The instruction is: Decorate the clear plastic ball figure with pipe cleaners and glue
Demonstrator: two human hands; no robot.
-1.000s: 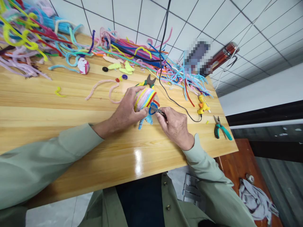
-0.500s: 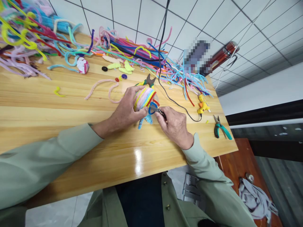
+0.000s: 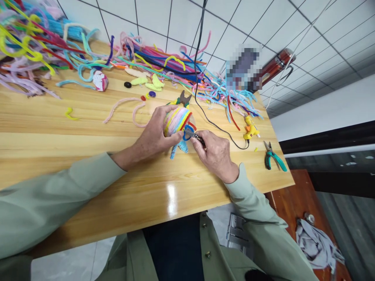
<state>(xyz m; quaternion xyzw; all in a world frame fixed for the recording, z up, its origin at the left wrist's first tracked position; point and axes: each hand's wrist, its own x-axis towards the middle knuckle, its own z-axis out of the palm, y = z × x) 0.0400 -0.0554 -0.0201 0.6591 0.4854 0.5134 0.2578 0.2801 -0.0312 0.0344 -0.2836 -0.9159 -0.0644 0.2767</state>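
Pale wooden bench (image 3: 73, 132) fills the view, with white tiles beyond it. Near its middle sits a rounded ball wound from pink, yellow and blue fuzzy pipe cleaners (image 3: 175, 120). The person's left hand (image 3: 155, 136) cups it, fingers wrapped over its near side and top. The right hand (image 3: 216, 154), just right of the ball, is closed narrowly on a thin dark metal tool (image 3: 194, 136). The tool's tip meets a blue pipe-cleaner loop (image 3: 187, 134) at the ball's lower right.

The work probably goes best with the ball held firm against the bench and the tool gripping only the loop's end, so the wound strands are not dragged loose. A black cable (image 3: 206, 119) runs just right of the ball to a yellow glue gun (image 3: 250, 130) and could snag the right wrist. Just behind the ball lie dark-jawed pliers (image 3: 184, 97); farther back is a tangled heap of coloured pipe cleaners (image 3: 158, 62). Teal-handled pliers (image 3: 274, 159) lie well right of the ball.
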